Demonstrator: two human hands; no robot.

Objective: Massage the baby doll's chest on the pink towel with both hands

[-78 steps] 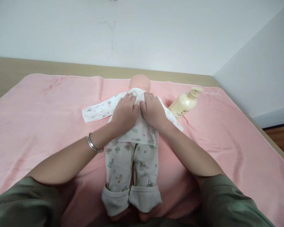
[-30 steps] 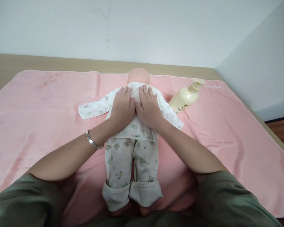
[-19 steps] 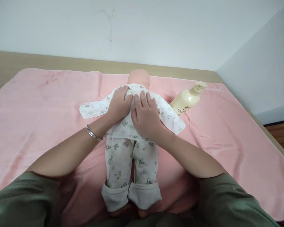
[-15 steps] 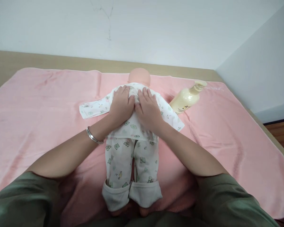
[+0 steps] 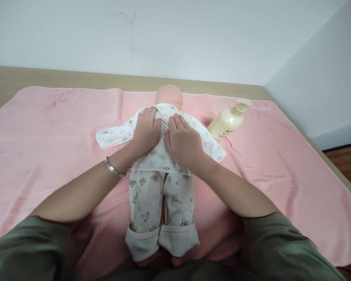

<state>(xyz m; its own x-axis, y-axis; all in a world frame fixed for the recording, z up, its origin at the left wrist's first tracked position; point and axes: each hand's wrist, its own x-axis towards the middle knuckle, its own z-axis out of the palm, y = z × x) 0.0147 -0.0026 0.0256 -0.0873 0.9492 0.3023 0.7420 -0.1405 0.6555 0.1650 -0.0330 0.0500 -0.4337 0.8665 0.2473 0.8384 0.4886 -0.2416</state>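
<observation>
A baby doll (image 5: 169,96) lies face down, its bald head pointing away from me. It wears a white printed top (image 5: 161,156) and matching trousers (image 5: 148,199) with turned-up cuffs. My left hand (image 5: 147,128) rests on the left side of the doll's upper back, fingers stretched toward its shoulder. On the right side of the back, my right hand (image 5: 183,136) lies with fingers straight and close together. Both palms press on the cloth, which creases between them. Neither hand grasps anything. A silver bracelet (image 5: 114,168) circles my left wrist.
A cream pump bottle (image 5: 227,121) lies tilted to the right of the doll, close to its right sleeve. Under everything is a pink blanket (image 5: 58,156) over a wooden surface (image 5: 76,78). White walls (image 5: 193,39) stand behind and to the right.
My right hand has slid a little down the doll's back toward me, and its fingers have come closer together. My left hand stays nearly in place. The view has shifted slightly.
</observation>
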